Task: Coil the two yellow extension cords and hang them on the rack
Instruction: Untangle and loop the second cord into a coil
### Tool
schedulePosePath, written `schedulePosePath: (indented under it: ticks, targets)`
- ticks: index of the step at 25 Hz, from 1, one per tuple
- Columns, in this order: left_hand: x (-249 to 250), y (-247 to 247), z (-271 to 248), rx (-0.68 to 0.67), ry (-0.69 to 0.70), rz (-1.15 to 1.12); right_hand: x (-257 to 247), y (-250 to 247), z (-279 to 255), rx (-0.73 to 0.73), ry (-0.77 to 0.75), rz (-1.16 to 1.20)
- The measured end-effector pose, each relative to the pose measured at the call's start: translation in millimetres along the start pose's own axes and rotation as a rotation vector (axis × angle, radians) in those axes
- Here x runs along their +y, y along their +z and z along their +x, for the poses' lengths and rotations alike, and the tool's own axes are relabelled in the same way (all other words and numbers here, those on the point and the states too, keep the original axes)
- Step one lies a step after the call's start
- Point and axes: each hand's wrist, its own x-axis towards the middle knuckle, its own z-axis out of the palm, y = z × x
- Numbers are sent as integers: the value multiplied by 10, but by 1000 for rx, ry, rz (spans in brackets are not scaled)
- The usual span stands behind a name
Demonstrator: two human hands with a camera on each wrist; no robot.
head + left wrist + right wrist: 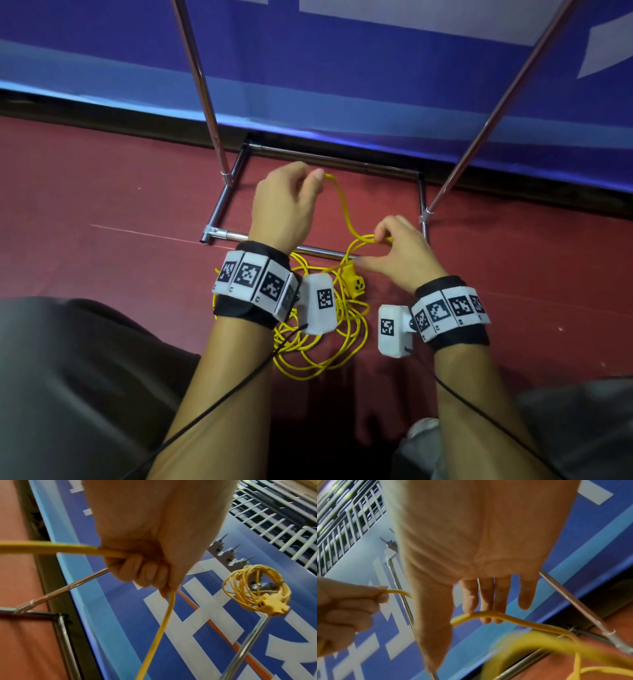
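Note:
A loose yellow extension cord (320,346) lies in a tangle on the red floor below my wrists, its socket end (355,282) on top. My left hand (308,186) is raised in a fist and grips one stretch of this cord (164,626). From there the cord (346,212) runs down to my right hand (388,236), where it lies across the palm side of the straight fingers (486,601), thumb spread apart. A second yellow cord (252,588), coiled, hangs at the top of the rack, its socket (267,603) hanging at the front.
The chrome rack's base frame (329,253) sits on the floor under my hands, with uprights rising at left (202,85) and right (507,102). A blue banner wall (376,85) stands just behind it. My knees fill the lower corners.

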Motion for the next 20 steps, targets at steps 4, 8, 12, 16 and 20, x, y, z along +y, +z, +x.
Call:
schedulePosePath:
  ticks: [4,8,12,16,20]
  targets:
    - [215,42,-50,-214,182,-114,-246,4,71,49,-98,430]
    - [110,-139,50,126,156,-244,-70,65,38,-19,60,132]
    - [-328,-223,74,-19,-293,200,-136,-95,14,84,-31,386]
    - [-236,30,22,-208,-256,60,-355,-127,31,91,-51,336]
    - [55,292,-159,-543,-137,-244,-376,-17,57,83,0,215]
